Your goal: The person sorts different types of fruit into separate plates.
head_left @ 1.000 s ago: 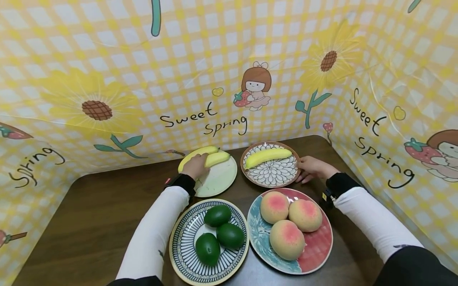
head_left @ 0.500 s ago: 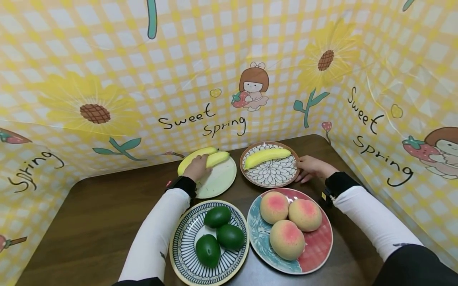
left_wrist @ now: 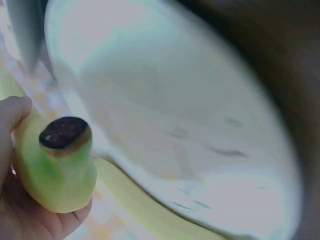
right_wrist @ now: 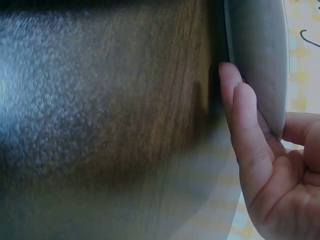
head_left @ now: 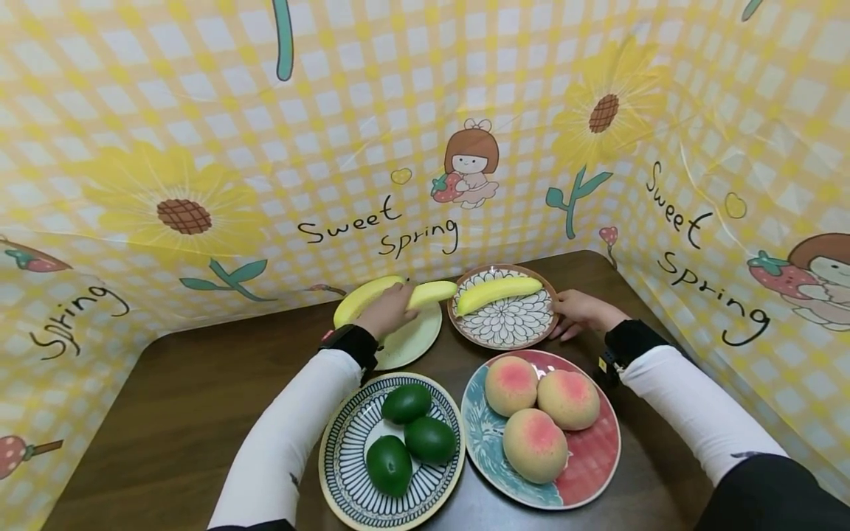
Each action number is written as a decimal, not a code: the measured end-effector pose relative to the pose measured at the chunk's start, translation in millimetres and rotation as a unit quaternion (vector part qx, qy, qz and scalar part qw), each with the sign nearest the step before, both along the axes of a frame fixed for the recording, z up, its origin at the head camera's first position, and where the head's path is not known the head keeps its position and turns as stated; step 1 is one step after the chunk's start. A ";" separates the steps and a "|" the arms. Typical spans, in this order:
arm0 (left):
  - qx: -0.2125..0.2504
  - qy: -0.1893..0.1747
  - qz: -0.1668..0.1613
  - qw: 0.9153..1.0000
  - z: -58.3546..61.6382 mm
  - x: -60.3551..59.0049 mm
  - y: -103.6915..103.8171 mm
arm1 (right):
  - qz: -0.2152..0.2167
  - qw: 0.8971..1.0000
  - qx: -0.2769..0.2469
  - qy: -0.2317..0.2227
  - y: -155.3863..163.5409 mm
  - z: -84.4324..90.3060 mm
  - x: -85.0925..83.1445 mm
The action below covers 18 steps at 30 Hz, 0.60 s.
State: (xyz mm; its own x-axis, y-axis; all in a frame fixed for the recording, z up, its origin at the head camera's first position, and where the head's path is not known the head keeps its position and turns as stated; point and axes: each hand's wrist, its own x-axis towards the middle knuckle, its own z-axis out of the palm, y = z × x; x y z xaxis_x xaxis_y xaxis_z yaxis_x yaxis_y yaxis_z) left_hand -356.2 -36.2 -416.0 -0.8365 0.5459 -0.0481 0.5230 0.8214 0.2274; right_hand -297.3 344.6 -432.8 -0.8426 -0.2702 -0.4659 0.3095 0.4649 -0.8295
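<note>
My left hand [head_left: 387,313] grips a yellow banana [head_left: 433,294] over the pale green plate [head_left: 420,344] at the back. The banana's tip reaches the left rim of the flower-patterned plate [head_left: 505,330]. In the left wrist view its dark-ended stem [left_wrist: 64,134] points at the camera, with fingers and thumb around it. A second banana [head_left: 364,298] lies at the pale plate's back left, partly hidden by the hand. Another banana [head_left: 499,294] rests on the patterned plate. My right hand [head_left: 584,313] pinches that plate's right rim, thumb on one side and fingers [right_wrist: 246,112] on the other.
A blue-striped plate [head_left: 339,472] with three green avocado-like fruits [head_left: 389,466] stands in front of the pale plate. Right of it, a red and blue plate [head_left: 594,472] bears three peaches [head_left: 535,445]. Yellow checked cloth [head_left: 299,147] walls the brown table [head_left: 192,420].
My left hand has moved to the right with the banana, drawing it away from the second one and toward the patterned plate. The right hand keeps its hold on the rim.
</note>
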 end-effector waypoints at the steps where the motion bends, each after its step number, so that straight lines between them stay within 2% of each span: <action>1: 0.001 -0.002 -0.007 1.000 4.0 1.9 6.2 | 0.000 1.000 0.001 0.000 -0.3 0.1 -0.1; 5: 0.000 0.000 -0.038 0.999 16.8 6.8 35.7 | -0.003 1.000 0.007 0.000 1.1 -1.0 0.3; 9: -0.011 0.011 -0.075 0.997 20.3 8.3 66.9 | -0.004 1.000 0.007 0.000 2.4 -2.7 1.7; 13: 0.010 -0.023 -0.096 0.995 16.9 10.1 96.0 | -0.002 1.000 0.003 0.003 1.7 -3.9 1.9; 18: 0.014 -0.068 -0.097 0.993 10.1 10.9 122.1 | -0.004 1.000 -0.001 0.009 0.8 -3.4 -0.5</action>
